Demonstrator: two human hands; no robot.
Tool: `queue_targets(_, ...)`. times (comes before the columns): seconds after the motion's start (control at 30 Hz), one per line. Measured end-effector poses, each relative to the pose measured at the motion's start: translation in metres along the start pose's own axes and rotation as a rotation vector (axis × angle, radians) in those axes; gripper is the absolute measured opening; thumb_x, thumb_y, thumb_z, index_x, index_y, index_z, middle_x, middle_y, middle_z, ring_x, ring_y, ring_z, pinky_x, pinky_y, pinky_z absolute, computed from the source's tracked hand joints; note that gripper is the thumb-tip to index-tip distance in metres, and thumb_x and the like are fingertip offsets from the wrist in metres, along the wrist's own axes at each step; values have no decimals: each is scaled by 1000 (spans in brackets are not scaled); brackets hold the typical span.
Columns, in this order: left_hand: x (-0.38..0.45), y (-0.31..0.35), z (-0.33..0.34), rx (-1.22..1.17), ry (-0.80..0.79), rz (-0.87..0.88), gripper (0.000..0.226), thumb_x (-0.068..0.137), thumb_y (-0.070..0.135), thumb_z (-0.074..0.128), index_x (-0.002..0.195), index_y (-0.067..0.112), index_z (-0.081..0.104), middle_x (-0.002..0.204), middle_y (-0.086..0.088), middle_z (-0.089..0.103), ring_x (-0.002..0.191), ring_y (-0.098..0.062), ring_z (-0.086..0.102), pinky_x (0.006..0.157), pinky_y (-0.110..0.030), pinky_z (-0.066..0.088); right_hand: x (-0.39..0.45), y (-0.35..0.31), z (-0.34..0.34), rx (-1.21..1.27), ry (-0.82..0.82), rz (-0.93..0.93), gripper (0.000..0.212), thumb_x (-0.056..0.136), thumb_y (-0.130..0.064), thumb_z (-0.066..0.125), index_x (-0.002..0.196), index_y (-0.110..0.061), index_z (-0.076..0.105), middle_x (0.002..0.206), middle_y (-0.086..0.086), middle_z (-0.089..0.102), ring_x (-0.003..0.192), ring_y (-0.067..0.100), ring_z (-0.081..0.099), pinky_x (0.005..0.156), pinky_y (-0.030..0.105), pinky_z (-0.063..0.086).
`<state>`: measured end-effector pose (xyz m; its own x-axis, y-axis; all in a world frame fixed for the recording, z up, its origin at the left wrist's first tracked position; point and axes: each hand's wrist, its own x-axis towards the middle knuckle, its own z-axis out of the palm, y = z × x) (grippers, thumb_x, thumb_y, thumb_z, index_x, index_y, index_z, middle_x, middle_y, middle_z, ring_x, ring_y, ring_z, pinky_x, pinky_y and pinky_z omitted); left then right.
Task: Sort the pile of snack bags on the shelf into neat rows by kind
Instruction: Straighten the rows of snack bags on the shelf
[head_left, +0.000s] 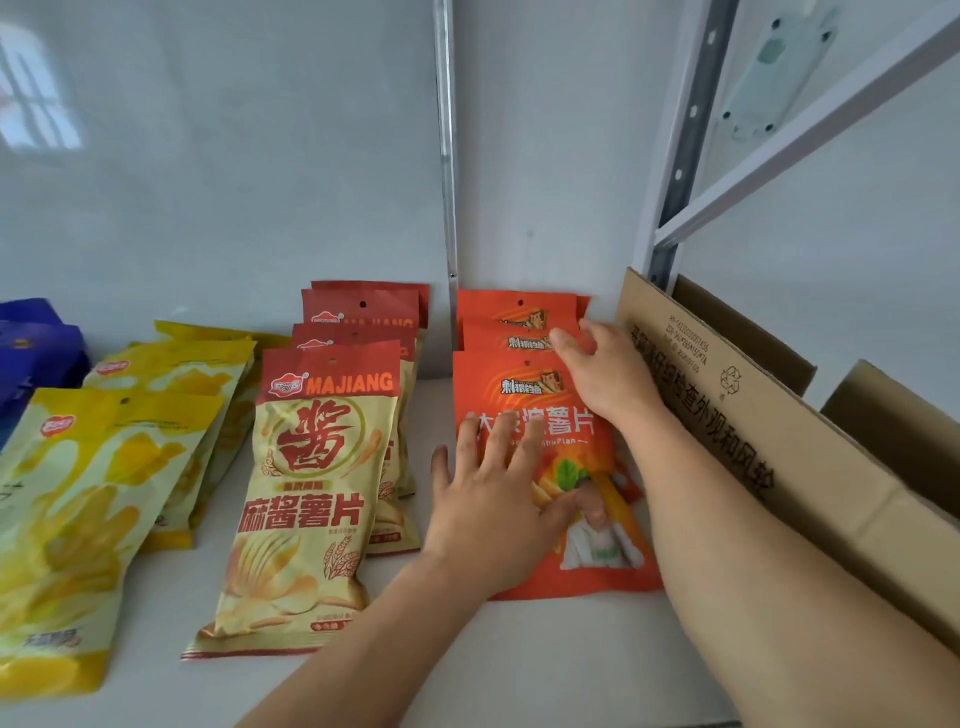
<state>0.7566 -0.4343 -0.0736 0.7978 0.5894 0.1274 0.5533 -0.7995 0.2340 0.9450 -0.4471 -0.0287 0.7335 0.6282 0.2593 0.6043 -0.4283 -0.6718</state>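
Two bare forearms enter from six o'clock and four o'clock, ending in the left hand (493, 499) and right hand (605, 371) (no sleeves, rings or watch show); fingernails short, unpainted.

Left hand (491, 501) flat on front orange bag (582, 530); right hand (602, 371) at one o'clock, fingers on rear orange bags (511, 325). MAJIANG bags (311, 493) at nine o'clock.
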Motion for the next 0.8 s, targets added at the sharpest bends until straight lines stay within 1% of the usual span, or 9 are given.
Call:
queue_targets(0.1, 0, 2, 1, -81, 102, -45, 87, 90, 78, 30, 158, 32, 1, 168, 4, -4, 153, -25, -16, 122, -52, -1, -31, 0, -13, 203, -28, 71, 68, 95, -59, 47, 144, -11, 43, 131, 3, 57, 111, 18, 57, 82, 25, 38)
queue_targets(0.17, -1, 2, 0, -168, 188, -118, 88, 90, 75, 37, 158, 30, 2, 167, 3, -7, 153, -25, -15, 122, -49, 1, -49, 4, -17, 261, -73, 97, 62, 97, -54, 48, 140, -10, 46, 115, -1, 56, 98, 12, 52, 81, 24, 36)
queue_targets(0.2, -1, 2, 0, -223, 207, -162, 90, 90, 73, 40, 158, 30, 2, 167, 2, -8, 153, -25, -14, 123, -48, 1, -57, 6, -16, 270, -82, 102, 58, 97, -53, 49, 137, -11, 48, 110, -3, 54, 98, 10, 51, 82, 23, 35)
queue_targets(0.3, -1, 2, 1, -416, 191, -268, 95, 90, 68, 50, 159, 25, 1, 167, 1, -9, 154, -29, -5, 122, -48, 9, -73, 18, -8, 304, -85, 114, 47, 95, -54, 51, 128, -20, 54, 113, -5, 62, 105, 13, 60, 81, 24, 36)
queue_targets(0.4, 2, 3, 3, -583, 158, -313, 98, 90, 64, 56, 159, 22, 2, 166, 2, -6, 151, -31, 17, 117, -45, 27, -83, 22, -4, 351, -115, 150, 48, 96, -52, 52, 132, -20, 51, 117, -2, 62, 98, 13, 56, 83, 25, 37)
queue_targets(0.47, 3, 5, 4, -629, 154, -320, 97, 90, 61, 58, 159, 19, 4, 166, 1, -3, 149, -29, 26, 114, -41, 32, -83, 23, -3, 361, -110, 154, 51, 96, -51, 51, 135, -18, 48, 120, 1, 63, 100, 16, 58, 83, 26, 38)
queue_targets(0.53, 5, 7, 6, -635, 165, -316, 97, 90, 59, 59, 159, 18, 5, 166, -1, 0, 148, -29, 27, 114, -39, 31, -83, 25, -1, 349, -109, 155, 54, 97, -51, 50, 138, -17, 45, 122, 2, 63, 104, 20, 61, 82, 27, 39)
queue_targets(0.67, 8, 9, 9, -611, 168, -320, 96, 91, 59, 58, 159, 18, 5, 166, 0, 1, 149, -28, 24, 115, -40, 31, -83, 31, 6, 297, -114, 141, 45, 99, -48, 49, 135, -21, 46, 115, 0, 65, 92, 18, 62, 73, 27, 42)
queue_targets(0.8, 8, 10, 12, -590, 196, -308, 94, 92, 58, 57, 159, 17, 6, 165, 0, 3, 148, -27, 25, 115, -39, 31, -80, 34, 10, 286, -115, 131, 44, 97, -51, 50, 131, -22, 49, 113, -1, 67, 94, 18, 65, 71, 26, 44)
